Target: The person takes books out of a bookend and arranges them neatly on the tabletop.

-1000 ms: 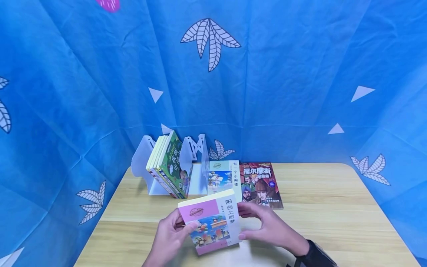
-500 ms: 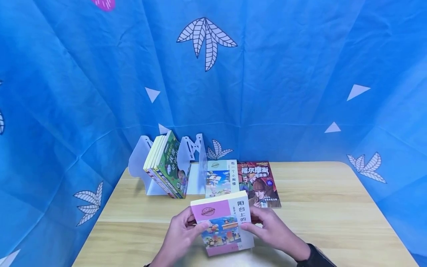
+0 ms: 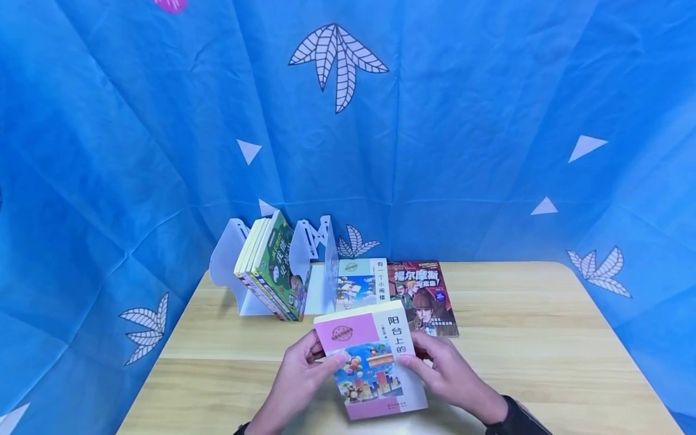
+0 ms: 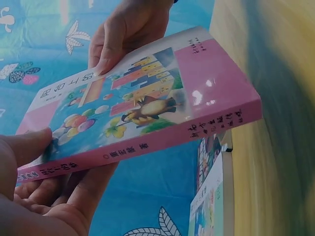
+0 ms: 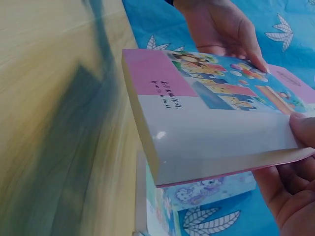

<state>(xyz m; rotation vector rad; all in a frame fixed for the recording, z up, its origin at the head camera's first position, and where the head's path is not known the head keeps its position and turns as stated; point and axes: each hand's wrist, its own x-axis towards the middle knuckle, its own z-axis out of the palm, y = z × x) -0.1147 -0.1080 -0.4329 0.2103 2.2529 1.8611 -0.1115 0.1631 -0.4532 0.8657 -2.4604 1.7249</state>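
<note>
A thick paperback book (image 3: 370,368) with a pink and white cover and a picture of balloons and buildings is held in front of the body, tilted up toward the head camera. My left hand (image 3: 299,374) grips its spine edge, thumb on the front cover and fingers behind, as the left wrist view shows along the pink spine (image 4: 142,147). On the opposite, page-edge side, my right hand (image 3: 448,374) pinches the book, its thumb on the white strip of the cover. In the right wrist view the book (image 5: 197,132) is above the table, its fingers underneath partly hidden.
Behind the held book, a light green and white book (image 3: 361,284) and a dark red comic-style book (image 3: 426,299) lie on the wooden table (image 3: 522,338). To the left, a white bookend rack (image 3: 225,260) holds several leaning books (image 3: 274,272). A blue patterned cloth (image 3: 462,121) surrounds the table.
The pink and white book has shifted right and slightly up in the head view. My right hand, earlier at its edge with the thumb low, has closed on it, thumb over the cover.
</note>
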